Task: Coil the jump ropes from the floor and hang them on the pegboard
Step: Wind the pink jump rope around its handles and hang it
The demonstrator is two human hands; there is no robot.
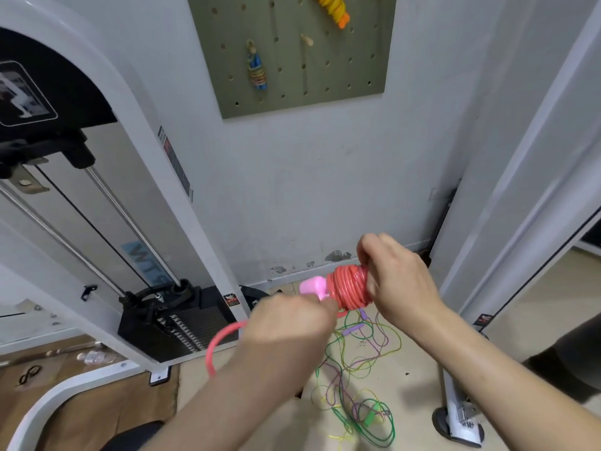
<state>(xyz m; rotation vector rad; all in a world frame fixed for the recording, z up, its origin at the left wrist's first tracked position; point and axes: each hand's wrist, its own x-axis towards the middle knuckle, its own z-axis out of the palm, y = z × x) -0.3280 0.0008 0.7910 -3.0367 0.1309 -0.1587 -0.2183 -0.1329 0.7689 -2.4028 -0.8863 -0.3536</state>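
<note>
- The pink jump rope (pixel 349 289) is sitting right of centre in the frame, held in the air above the floor, with its cord lying in tight turns around the pink handles (pixel 312 286).
- The right hand (pixel 400 281) is clamping its curled fingers around the right end of that bundle.
- The left hand (pixel 289 323), blurred, is closing around the rope's loose tail (pixel 216 346), which is arcing out toward the lower left.
- Judging the step: the winding is nearing its end, so each turn is best laid snug beside the previous one, and the tail tucked under a turn so the coil is not springing open.
- Green, purple and yellow ropes (pixel 354 379) are lying tangled on the floor at lower centre, not yet coiled.
- No bin or box is showing; the pegboard (pixel 341 86) at upper centre is carrying a blue coiled rope (pixel 257 71) and a yellow-orange one (pixel 335 8), with a bare peg (pixel 307 39) standing between them.
</note>
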